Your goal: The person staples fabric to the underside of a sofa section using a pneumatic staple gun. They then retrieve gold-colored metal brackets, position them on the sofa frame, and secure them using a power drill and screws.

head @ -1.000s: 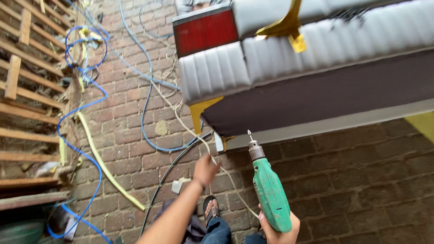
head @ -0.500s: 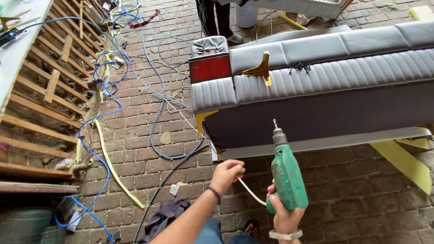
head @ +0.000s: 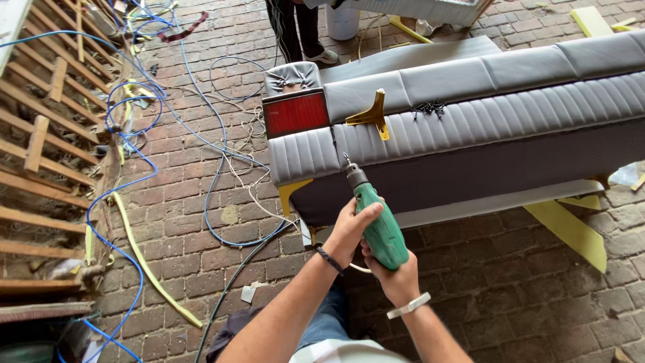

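Observation:
A green power drill [head: 377, 222] points up and away from me, its bit near the front edge of a grey upholstered sofa piece [head: 470, 121] lying on the brick floor. My left hand [head: 351, 228] wraps the drill's body near the chuck. My right hand [head: 395, 277] grips the drill's lower end. A yellow metal bracket [head: 371, 115] and a small pile of dark screws [head: 428, 107] rest on the grey cushion. A red panel [head: 295, 113] sits at the sofa's left end.
Blue and white cables [head: 144, 154] trail over the bricks to the left. A wooden frame [head: 40, 154] lies at the far left. Yellow strips [head: 568, 228] poke out under the sofa. Another person's legs [head: 295, 30] stand at the top.
My left hand let go of the white cord and moved onto the drill's body. The view shifted back, showing more of the sofa and the floor.

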